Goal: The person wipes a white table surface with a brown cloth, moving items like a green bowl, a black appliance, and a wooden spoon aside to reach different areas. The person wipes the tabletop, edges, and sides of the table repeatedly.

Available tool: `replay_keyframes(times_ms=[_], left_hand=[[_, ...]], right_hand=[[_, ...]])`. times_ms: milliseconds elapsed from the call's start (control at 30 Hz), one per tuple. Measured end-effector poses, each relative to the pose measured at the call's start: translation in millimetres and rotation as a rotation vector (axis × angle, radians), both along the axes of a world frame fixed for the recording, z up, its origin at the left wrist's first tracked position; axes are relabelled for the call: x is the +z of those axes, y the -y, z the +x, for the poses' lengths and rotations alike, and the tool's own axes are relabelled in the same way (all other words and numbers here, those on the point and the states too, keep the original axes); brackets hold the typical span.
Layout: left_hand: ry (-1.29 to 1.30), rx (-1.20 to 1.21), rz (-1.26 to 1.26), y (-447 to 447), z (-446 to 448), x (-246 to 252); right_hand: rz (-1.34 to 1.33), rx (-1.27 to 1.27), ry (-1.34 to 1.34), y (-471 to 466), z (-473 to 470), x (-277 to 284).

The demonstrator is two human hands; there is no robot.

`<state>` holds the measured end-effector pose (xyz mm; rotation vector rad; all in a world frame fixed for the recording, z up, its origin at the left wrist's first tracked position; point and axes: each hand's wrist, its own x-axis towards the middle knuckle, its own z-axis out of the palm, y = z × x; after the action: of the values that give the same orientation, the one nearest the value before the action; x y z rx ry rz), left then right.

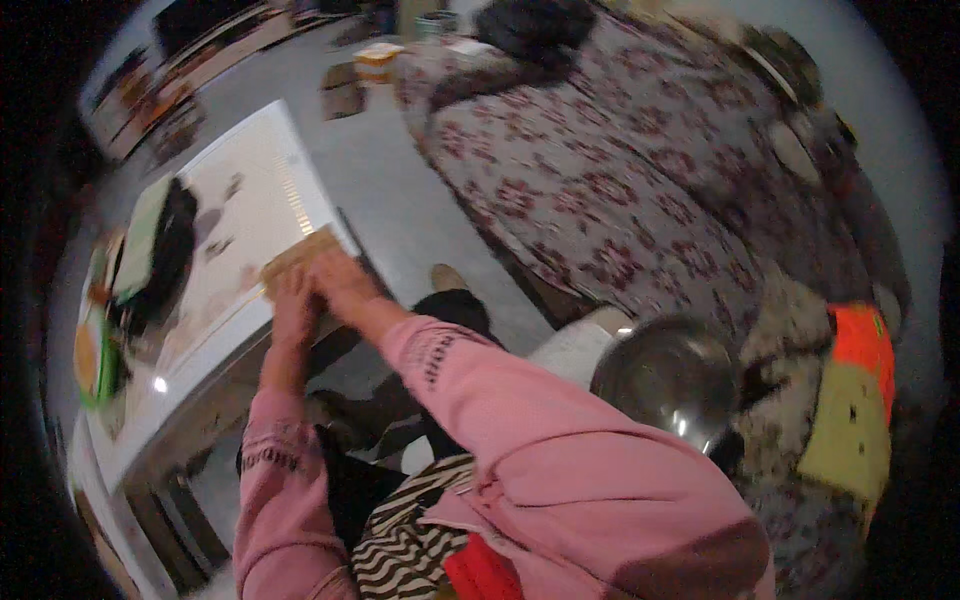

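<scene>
Both my hands, in pink sleeves, are together at the near right edge of a white-rimmed table [311,180]. My left hand [292,296] lies with its fingers on a tan, flat, folded piece, perhaps a cloth or sponge [304,251]. Beside it, touching, my right hand [341,277] presses on the same tan piece. The image is blurred, so how the fingers close on it is unclear. Dark smudges or printed marks [219,246] show on the tabletop.
On the table's far left are a pale green box-like thing [142,236] on something dark and a green-rimmed round item [97,360]. To the right stand a bed with a floral cover [600,202], a metal bowl [667,375] and an orange and yellow-green cloth [847,420].
</scene>
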<state>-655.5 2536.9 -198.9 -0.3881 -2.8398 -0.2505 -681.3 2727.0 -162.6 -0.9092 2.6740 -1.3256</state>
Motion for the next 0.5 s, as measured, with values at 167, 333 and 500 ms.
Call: replay_keyframes(times_ms=[167, 333, 500], left_hand=[[0.158, 0.104, -0.145, -36, -5, 10], [0.037, 0.104, -0.231, 17, -23, -6], [-0.048, 0.066, -0.21, 13, -28, -23]], right_hand=[[0.424, -0.154, -0.277, -9, 3, -39], [0.417, 0.102, 0.057, -37, 44, 25], [0.352, -0.014, -0.221, -164, 152, 60]])
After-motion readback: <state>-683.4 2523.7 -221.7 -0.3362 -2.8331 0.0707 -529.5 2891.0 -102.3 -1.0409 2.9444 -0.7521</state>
